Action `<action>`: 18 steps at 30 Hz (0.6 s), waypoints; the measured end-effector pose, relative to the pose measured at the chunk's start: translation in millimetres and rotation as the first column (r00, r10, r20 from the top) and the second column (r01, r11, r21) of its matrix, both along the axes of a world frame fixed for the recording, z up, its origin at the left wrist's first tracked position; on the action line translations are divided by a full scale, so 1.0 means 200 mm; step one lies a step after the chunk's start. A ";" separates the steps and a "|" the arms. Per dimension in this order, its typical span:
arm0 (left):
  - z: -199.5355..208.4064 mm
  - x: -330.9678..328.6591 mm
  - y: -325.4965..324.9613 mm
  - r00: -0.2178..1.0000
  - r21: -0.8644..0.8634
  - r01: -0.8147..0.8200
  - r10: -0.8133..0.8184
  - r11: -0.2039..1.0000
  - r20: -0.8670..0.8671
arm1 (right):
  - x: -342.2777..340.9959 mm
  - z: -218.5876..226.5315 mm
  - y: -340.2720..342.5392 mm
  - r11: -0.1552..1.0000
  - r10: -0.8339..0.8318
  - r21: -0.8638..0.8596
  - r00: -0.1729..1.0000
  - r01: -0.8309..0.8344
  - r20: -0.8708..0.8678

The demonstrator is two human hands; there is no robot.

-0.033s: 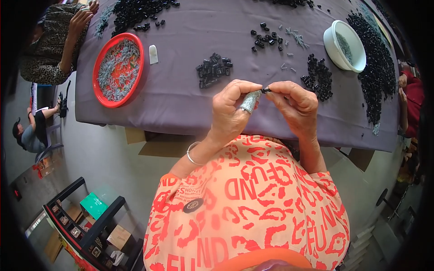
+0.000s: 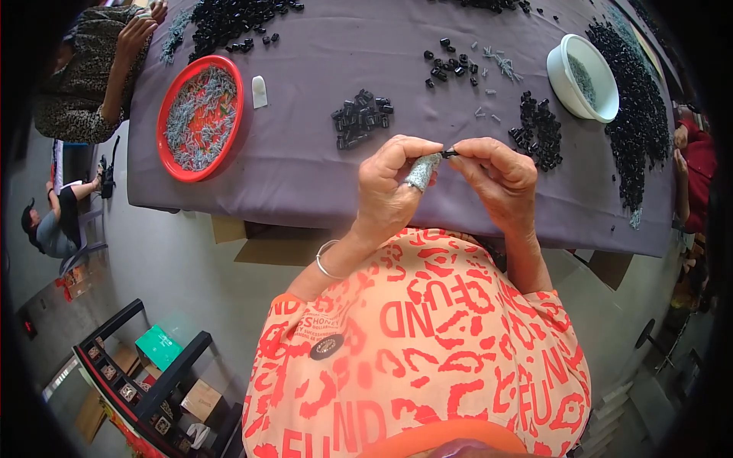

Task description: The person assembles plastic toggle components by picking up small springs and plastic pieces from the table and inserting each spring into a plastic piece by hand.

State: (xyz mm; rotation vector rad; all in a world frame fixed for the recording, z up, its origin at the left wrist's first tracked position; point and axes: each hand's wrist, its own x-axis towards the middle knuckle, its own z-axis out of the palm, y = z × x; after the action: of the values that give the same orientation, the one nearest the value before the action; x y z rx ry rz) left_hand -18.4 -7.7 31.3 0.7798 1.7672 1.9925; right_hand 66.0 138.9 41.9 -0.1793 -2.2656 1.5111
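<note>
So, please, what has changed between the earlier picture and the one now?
Nothing has visibly moved; nothing was taken up or let go. The left hand and right hand still hold the small black piece; the red tray and white bowl stayed put.

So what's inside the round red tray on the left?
The red tray holds a scattered heap of small, slim grey pieces, with red showing through in gaps. Anything under the thicker clumps is covered, so I can't tell.

The fisheye head camera looks steeply down past the shirt (image 2: 412, 343) onto the desk (image 2: 298, 183), from close above.
</note>
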 end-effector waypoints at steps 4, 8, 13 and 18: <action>-0.02 0.02 0.01 0.982 0.019 -0.002 -0.001 1.000 0.191 | 0.00 -0.04 0.00 0.993 -0.002 -0.116 1.000 -0.001 -0.023; -0.02 0.02 0.01 0.984 -0.020 -0.006 0.009 1.000 0.177 | 0.00 -0.05 -0.01 0.996 -0.022 -0.089 1.000 0.020 -0.019; -0.04 0.04 0.00 0.944 0.016 -0.014 0.008 1.000 0.330 | 0.01 -0.09 -0.03 0.962 -0.041 -0.265 0.997 0.057 0.066; -0.07 0.05 0.02 0.965 0.010 -0.049 0.045 0.999 0.259 | 0.01 -0.11 -0.01 0.974 -0.024 -0.225 0.999 0.034 0.044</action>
State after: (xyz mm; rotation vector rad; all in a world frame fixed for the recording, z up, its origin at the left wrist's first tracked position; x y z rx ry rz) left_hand -8.6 -4.7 17.8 0.4596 1.6332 2.0358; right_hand 68.7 137.2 19.8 -0.3095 -2.1076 1.7621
